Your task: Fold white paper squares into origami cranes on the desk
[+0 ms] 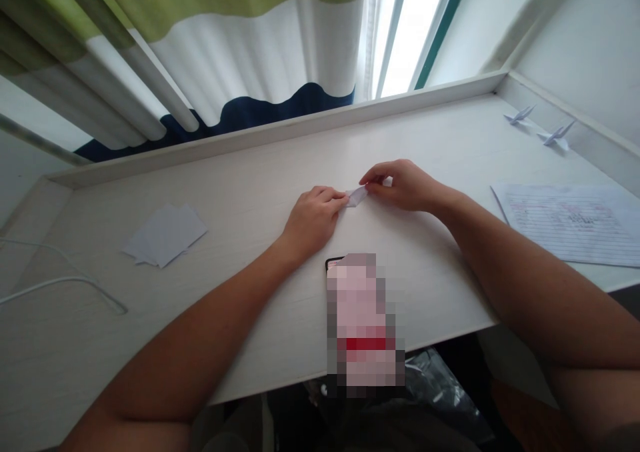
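Note:
A small folded piece of white paper [357,197] lies at the middle of the white desk [250,292], between my two hands. My left hand [315,219] rests on the desk with its fingertips pressed on the paper's left end. At the other end, my right hand [400,184] pinches the paper's right tip between thumb and fingers. The fingers cover both ends, so only the middle of the folded strip shows.
Loose white paper sheets [167,235] lie to the left, near a white cable [75,280]. A blurred-out phone [357,319] sits at the front edge. Two folded paper cranes [556,135] stand at the far right, behind lined written sheets [575,222]. A raised rim [280,129] borders the back.

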Demonstrator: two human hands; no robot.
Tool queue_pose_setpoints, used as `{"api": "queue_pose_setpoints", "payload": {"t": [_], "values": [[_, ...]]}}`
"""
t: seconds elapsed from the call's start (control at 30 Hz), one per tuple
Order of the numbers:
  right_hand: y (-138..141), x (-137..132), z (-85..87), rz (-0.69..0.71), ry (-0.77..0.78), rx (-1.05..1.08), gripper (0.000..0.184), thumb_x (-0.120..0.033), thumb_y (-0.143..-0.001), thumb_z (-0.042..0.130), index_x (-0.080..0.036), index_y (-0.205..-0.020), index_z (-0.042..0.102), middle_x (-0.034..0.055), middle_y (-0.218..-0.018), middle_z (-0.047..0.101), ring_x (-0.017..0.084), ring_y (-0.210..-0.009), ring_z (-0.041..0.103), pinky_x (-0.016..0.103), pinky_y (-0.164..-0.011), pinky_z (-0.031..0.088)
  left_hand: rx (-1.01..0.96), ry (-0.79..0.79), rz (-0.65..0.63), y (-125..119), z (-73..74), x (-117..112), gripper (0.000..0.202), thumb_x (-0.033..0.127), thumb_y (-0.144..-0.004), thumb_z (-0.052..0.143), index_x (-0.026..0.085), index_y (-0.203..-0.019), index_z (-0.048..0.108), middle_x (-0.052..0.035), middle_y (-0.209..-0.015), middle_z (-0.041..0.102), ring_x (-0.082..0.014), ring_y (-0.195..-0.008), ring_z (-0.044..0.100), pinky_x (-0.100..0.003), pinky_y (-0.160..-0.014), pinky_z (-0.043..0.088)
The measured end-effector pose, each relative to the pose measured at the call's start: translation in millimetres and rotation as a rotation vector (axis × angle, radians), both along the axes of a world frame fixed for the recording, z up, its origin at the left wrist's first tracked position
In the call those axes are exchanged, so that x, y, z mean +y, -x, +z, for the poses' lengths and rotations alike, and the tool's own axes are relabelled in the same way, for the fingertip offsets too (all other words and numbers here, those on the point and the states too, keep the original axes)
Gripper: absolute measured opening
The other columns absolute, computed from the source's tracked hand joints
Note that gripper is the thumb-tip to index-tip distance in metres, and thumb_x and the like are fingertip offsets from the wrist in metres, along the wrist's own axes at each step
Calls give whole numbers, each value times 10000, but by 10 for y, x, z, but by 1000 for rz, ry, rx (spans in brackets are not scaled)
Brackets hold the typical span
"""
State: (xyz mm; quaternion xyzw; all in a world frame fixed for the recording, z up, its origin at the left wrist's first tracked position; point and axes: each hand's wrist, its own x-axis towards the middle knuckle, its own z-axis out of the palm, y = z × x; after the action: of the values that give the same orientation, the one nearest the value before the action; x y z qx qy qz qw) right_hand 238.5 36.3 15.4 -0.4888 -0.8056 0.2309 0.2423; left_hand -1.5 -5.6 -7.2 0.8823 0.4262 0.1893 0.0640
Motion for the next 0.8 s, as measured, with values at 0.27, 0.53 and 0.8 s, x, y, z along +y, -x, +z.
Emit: {"api": "queue_pose_setpoints", "payload": {"t": [0.27, 0.53, 0.8], "values": [[-136, -1, 35, 118, -47, 34, 243, -162, -846, 622, -212, -986, 815, 80, -1011, 776, 233, -910, 691, 381, -818, 549, -36, 7, -9, 10, -8, 3, 346, 115, -1029, 546, 193, -1283, 767, -71, -1336, 766, -279, -1247, 642, -466, -1074, 543], [-176, 72, -32, 257, -104, -11, 172, -310, -937, 664, -226, -934, 814, 87, -1016, 793, 245, -913, 704, 421, -871, 543, -34, -5, -9, 6, -14, 11, 350, 125, -1030, 546, 201, -1294, 763, -72, -1338, 766, -278, -1248, 644, -468, -1078, 545], [-205, 121, -65, 252, -123, -36, 165, -292, -950, 651, -246, -955, 809, 81, -1020, 799, 260, -951, 704, 430, -900, 537, -44, 6, 2, 16, -9, 6, 368, 133, -1035, 528, 198, -1328, 741, -93, -1319, 764, -273, -1246, 643, -463, -1080, 537]]}}
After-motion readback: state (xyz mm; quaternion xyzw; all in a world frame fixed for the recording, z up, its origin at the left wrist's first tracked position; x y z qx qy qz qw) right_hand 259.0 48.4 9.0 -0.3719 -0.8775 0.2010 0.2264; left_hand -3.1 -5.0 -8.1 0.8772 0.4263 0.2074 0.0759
